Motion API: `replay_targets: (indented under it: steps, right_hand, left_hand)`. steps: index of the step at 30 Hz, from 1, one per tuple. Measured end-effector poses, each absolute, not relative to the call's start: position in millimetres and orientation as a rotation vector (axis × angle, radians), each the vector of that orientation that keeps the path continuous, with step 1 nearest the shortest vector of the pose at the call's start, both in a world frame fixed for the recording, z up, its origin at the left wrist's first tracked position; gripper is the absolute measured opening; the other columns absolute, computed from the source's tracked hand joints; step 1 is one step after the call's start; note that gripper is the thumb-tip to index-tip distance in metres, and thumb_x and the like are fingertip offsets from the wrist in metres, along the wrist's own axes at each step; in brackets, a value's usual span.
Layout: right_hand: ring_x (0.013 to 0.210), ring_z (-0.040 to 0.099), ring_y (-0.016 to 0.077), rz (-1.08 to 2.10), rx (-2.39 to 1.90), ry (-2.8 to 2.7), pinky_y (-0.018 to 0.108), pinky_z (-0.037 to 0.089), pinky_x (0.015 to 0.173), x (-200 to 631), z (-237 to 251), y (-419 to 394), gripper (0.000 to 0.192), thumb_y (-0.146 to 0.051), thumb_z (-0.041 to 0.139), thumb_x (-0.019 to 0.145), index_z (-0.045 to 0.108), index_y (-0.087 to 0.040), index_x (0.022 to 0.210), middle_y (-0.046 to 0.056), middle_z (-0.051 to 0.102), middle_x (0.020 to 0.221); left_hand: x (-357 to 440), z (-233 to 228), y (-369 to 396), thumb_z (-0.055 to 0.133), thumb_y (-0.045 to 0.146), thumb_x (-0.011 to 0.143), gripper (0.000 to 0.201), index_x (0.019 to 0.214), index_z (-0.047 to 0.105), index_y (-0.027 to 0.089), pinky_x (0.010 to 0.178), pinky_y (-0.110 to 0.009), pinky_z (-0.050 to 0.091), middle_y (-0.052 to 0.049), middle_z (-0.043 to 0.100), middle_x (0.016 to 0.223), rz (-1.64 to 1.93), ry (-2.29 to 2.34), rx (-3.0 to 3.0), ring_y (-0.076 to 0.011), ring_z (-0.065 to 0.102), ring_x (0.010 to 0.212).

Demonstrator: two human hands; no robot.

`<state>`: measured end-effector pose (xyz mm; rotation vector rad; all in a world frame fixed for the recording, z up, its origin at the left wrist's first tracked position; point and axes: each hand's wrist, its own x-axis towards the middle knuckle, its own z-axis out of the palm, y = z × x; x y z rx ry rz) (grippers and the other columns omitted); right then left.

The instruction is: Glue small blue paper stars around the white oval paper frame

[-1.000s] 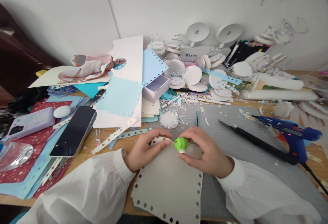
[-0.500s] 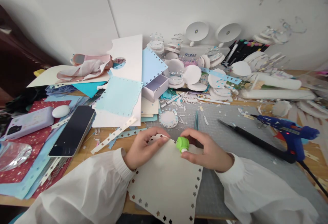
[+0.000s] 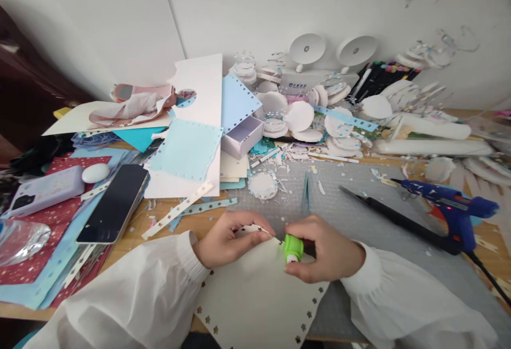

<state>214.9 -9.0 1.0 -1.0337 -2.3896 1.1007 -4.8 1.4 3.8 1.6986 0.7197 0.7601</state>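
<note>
Green punch (image 3: 293,248) pinched in right fingers (image 3: 303,271), left fingers (image 3: 255,237) pressed on card (image 3: 255,296).

The right hand (image 3: 325,250) pinches a green punch (image 3: 293,248) on the cream card's (image 3: 255,296) edge; the left hand (image 3: 227,237) grips the card just beside the punch.

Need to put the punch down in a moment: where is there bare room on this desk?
Barest patch: the grey mat between the right hand and the black strip, and mat nearer the edge below the glue gun. Crowded: paper discs along the wall, and card sheets and the phone left of the left hand.
</note>
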Motion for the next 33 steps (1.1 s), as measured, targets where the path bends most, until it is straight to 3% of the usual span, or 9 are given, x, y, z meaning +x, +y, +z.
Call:
replay_targets:
  steps: [8,19,33]
  right_hand:
    - [0.043,0.024,0.0055,1.244,-1.063,-2.384,0.02,0.019,0.041,216.0,4.1,-7.4,0.042,-0.051,0.063,0.066,0.036,-0.02,0.056,-0.008,0.028,0.047]
    - [0.042,0.032,0.0063,1.133,-1.05,-2.524,0.022,0.023,0.045,212.2,5.5,-12.6,0.035,-0.045,0.061,0.068,0.045,-0.019,0.052,-0.007,0.032,0.044]
    - [0.042,0.022,0.0051,1.186,-0.851,-2.445,0.022,0.021,0.044,208.6,-6.8,-16.6,0.038,-0.037,0.054,0.071,0.03,-0.019,0.049,-0.008,0.024,0.045]
  left_hand:
    - [-5.8,3.4,1.7,0.056,0.026,0.087,0.018,0.087,0.068,0.011,0.073,-0.025,0.051,-0.009,0.071,0.084,0.738,0.7,1.676,-0.0171,0.065,0.079]
    - [-4.5,4.1,2.0,0.056,0.027,0.087,0.019,0.086,0.067,0.011,0.073,-0.025,0.052,-0.011,0.071,0.084,0.729,0.69,1.683,-0.0174,0.066,0.08]
    - [-4.9,2.2,1.3,0.056,0.027,0.087,0.019,0.086,0.068,0.012,0.073,-0.025,0.052,-0.01,0.071,0.085,0.739,0.683,1.683,-0.0174,0.066,0.08]
